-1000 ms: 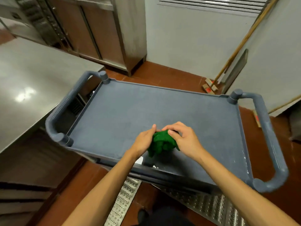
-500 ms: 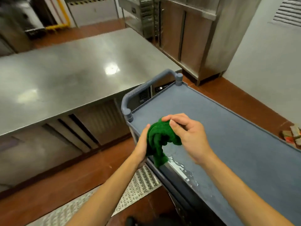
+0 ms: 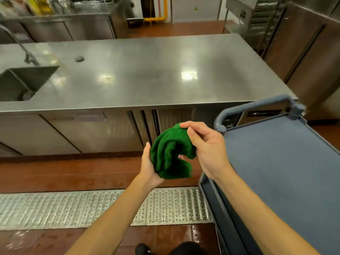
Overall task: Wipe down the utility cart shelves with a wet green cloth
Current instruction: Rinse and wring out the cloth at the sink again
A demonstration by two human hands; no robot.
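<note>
1. Sink (image 3: 24,80): set into the far left end of the steel counter (image 3: 147,70), with a faucet (image 3: 18,45) behind it.
2. Counter top: one small dark object (image 3: 79,58) lies on it, too blurred to identify.
3. Floor grate (image 3: 92,207): a perforated metal strip runs along the red-brown floor below the forearms.
4. Left hand (image 3: 149,166): cups the lower end of the green cloth (image 3: 171,153); its fingers are hidden behind the fabric.
5. Green cloth: bunched and twisted, held in the air between both hands over the floor, just left of the cart's near corner and off the shelf.
6. Right hand (image 3: 207,150): pinches the cloth's upper end between thumb and forefinger.
7. Utility cart (image 3: 285,162): grey-blue, at right; its top shelf is in view, with the curved handle (image 3: 248,107) nearest the counter.
</note>
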